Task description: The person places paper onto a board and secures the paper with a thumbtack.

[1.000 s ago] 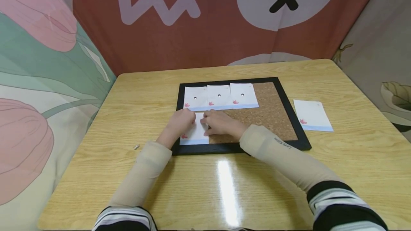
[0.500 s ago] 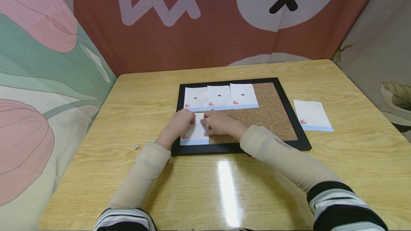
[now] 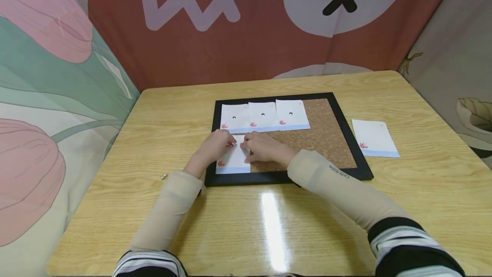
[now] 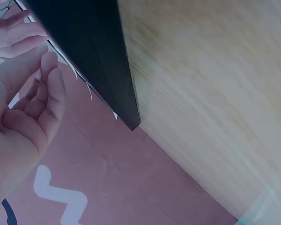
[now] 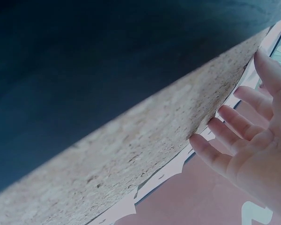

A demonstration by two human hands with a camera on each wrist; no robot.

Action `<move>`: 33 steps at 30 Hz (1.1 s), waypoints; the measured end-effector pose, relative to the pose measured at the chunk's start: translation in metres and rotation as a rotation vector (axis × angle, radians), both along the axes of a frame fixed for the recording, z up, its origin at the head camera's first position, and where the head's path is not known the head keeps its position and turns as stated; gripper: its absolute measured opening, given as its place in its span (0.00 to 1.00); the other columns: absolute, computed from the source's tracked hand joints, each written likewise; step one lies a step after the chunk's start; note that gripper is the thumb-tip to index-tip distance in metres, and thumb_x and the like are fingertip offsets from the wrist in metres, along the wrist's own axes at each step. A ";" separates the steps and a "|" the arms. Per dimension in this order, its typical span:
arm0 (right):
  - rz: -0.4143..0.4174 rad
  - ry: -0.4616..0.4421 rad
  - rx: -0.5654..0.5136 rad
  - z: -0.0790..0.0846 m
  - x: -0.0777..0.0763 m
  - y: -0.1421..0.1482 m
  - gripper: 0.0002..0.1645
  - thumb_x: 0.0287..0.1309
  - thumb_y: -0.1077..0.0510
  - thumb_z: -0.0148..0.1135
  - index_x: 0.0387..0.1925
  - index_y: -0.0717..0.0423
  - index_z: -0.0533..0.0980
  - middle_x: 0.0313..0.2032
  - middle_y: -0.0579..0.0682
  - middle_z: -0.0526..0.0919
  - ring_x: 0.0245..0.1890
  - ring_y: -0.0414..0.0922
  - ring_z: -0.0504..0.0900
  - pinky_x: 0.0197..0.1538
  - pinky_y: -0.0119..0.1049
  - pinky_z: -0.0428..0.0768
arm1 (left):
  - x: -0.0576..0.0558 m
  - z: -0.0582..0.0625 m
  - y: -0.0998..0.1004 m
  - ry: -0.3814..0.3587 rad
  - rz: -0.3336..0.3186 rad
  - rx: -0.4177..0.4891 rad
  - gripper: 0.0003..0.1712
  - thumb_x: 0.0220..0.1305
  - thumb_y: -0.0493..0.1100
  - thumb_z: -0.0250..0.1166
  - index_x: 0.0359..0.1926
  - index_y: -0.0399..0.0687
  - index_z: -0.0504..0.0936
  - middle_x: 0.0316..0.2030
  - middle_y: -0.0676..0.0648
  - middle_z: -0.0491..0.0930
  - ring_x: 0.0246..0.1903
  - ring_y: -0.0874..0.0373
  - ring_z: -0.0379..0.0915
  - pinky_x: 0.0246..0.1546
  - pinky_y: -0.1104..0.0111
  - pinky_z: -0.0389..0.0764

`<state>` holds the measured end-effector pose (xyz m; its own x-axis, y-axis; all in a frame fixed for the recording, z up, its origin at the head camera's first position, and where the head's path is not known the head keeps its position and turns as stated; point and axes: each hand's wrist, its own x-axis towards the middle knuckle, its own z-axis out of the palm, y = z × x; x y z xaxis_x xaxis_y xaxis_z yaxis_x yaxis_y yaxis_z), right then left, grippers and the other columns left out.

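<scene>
A white card [image 3: 237, 166] with a blue lower band and a red print lies at the lower left of the framed corkboard [image 3: 323, 137]. My left hand [image 3: 213, 146] is over the card's upper left, with thumb and forefinger tips together at a small shiny thumbtack [image 3: 232, 144]. In the left wrist view the fingers of my left hand [image 4: 30, 101] are curled. The fingertips of my right hand [image 3: 265, 147] rest on the card's right edge; in the right wrist view the fingers of that hand [image 5: 255, 126] are spread and fairly straight along the board.
Three similar cards, each with a tack in the middle, form a row along the board's top; one is the rightmost card [image 3: 297, 119]. A loose card [image 3: 376, 139] lies right of the board. Small silvery tacks [image 3: 163, 176] lie on the wooden table [image 3: 153, 127] at left.
My left hand has shifted slightly and its fingertips have eased back, so the thumbtack now shows at them. The right hand and the cards have stayed in place.
</scene>
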<state>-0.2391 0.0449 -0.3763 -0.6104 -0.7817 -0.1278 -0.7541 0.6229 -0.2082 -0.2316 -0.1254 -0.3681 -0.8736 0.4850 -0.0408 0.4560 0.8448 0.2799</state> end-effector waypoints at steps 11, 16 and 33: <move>-0.004 -0.010 0.017 0.001 0.000 0.000 0.26 0.51 0.48 0.63 0.49 0.59 0.75 0.45 0.55 0.73 0.41 0.47 0.71 0.43 0.40 0.70 | 0.003 0.000 -0.004 -0.042 0.021 0.065 0.08 0.55 0.30 0.61 0.36 0.38 0.84 0.35 0.43 0.81 0.33 0.57 0.76 0.36 0.67 0.75; 0.002 0.004 0.022 0.000 0.000 0.000 0.26 0.51 0.48 0.63 0.48 0.59 0.75 0.44 0.55 0.73 0.40 0.47 0.71 0.43 0.40 0.70 | 0.004 0.003 -0.004 -0.042 0.023 0.048 0.07 0.55 0.31 0.62 0.35 0.39 0.84 0.34 0.43 0.81 0.34 0.56 0.77 0.37 0.67 0.75; 0.008 0.001 -0.002 0.001 0.002 0.001 0.26 0.51 0.49 0.63 0.49 0.60 0.75 0.43 0.55 0.74 0.40 0.47 0.71 0.44 0.40 0.69 | 0.005 -0.001 -0.007 -0.032 -0.006 0.047 0.06 0.53 0.31 0.64 0.32 0.41 0.85 0.32 0.46 0.82 0.32 0.58 0.75 0.37 0.66 0.75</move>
